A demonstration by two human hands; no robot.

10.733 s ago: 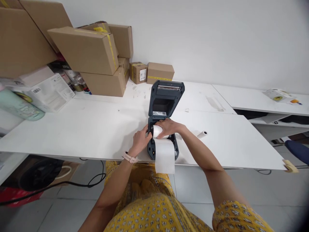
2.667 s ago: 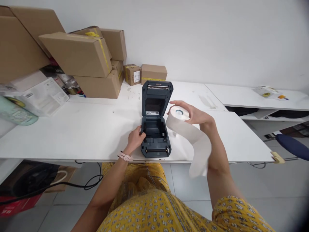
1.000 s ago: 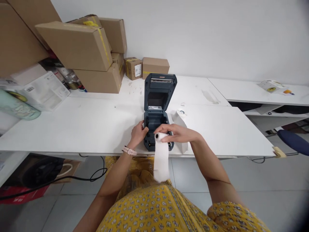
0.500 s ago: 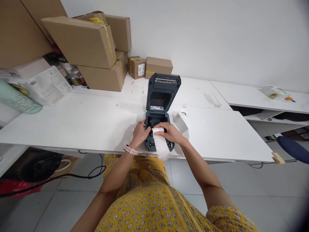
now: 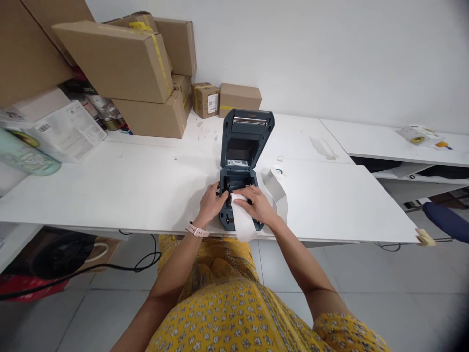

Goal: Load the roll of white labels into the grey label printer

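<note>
A dark label printer (image 5: 224, 212) stands at the table's front edge with its lid (image 5: 248, 134) tipped up and back. My right hand (image 5: 259, 203) is closed round a small roll of white label paper (image 5: 238, 197) inside the printer's bay. The roll's loose end (image 5: 243, 222) hangs forward over the printer's front. At the printer's left side, my left hand (image 5: 211, 201) grips the wall, its thumb over the inner edge near the roll's left end. Part of the roll is hidden under my right fingers.
Right of the printer lies another white roll (image 5: 275, 173) with a curled strip of backing paper (image 5: 280, 198). Cardboard boxes (image 5: 146, 115) are stacked at the back left, beside a white box (image 5: 69, 129) and a mint-green bottle (image 5: 34, 156). Two smaller cartons (image 5: 240, 98) stand against the wall.
My right hand has shifted slightly, its fingers covering more of the roll's right end. My left hand stays at the printer's side. The view has tilted slightly.
</note>
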